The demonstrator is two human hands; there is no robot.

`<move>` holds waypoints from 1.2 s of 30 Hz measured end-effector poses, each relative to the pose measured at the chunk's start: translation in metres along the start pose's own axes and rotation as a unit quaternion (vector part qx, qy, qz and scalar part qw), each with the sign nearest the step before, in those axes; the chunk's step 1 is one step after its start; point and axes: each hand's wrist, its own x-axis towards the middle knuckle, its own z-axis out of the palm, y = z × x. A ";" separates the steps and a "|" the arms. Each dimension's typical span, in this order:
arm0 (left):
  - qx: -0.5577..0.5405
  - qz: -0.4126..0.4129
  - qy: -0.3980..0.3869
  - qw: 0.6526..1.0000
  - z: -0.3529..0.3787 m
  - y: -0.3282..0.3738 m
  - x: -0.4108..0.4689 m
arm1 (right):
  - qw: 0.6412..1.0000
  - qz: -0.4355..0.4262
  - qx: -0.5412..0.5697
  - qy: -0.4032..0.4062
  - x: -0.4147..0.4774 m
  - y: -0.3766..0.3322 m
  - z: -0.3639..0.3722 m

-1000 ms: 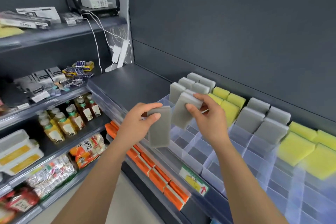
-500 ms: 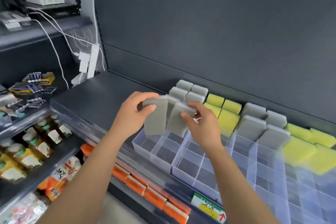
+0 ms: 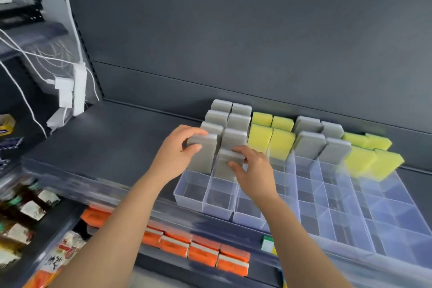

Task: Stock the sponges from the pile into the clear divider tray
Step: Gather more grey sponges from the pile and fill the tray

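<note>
Right edge cuts divider tray [image 3: 397,217] — far-right yellow sponges [image 3: 374,161] blurred; left bottles [image 3: 23,213] smeared, unreadable.

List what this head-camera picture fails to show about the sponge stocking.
Head view:
- Lower end of the grey rectangular sponge in the left hand: behind the clear plastic divider tray wall, seating unclear.
- Second grey sponge: partly covered by the right hand.
- Green-and-white shelf label: cut by the right forearm.
- Far-right yellow sponges: motion-blurred.
- Tray's right end: off frame.
- Sponge pile: out of view.

back panel [image 3: 233,30]: dark grey | shelf [image 3: 105,138]: dark grey | power strip [image 3: 79,86]: white, left
</note>
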 end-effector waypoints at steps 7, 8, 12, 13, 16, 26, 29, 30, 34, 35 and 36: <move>0.007 -0.007 -0.058 0.998 0.008 -0.018 0.005 | 0.999 0.020 -0.007 0.024 -0.001 -0.004 0.004; 0.005 -0.010 -0.064 0.998 0.009 -0.020 0.006 | 0.999 0.022 -0.009 0.025 0.000 -0.005 0.005; 0.023 -0.011 -0.080 0.996 0.013 -0.028 0.008 | 0.999 0.021 -0.014 0.029 0.002 -0.006 0.008; 0.032 -0.009 -0.082 0.996 0.014 -0.028 0.008 | 0.999 0.019 -0.015 0.030 0.002 -0.006 0.009; 0.055 0.004 -0.088 0.995 0.015 -0.029 0.009 | 0.999 0.015 -0.019 0.035 0.002 -0.006 0.012; 0.116 0.042 -0.098 0.987 0.013 -0.028 0.010 | 0.998 0.028 -0.047 0.028 -0.006 -0.006 0.013; 0.132 0.051 -0.097 0.985 0.012 -0.029 0.009 | 0.997 0.041 -0.054 0.026 -0.009 -0.008 0.014; 0.135 0.053 -0.098 0.985 0.011 -0.028 0.008 | 0.997 0.046 -0.056 0.025 -0.010 -0.009 0.014; 0.146 0.064 -0.102 0.982 0.010 -0.024 0.004 | 0.996 0.054 -0.069 0.026 -0.013 -0.013 0.011; 0.150 0.070 -0.098 0.981 0.010 -0.023 0.004 | 0.995 0.056 -0.072 0.026 -0.014 -0.013 0.009; 0.157 0.079 -0.090 0.980 0.010 -0.021 0.004 | 0.995 0.059 -0.077 0.025 -0.016 -0.014 0.007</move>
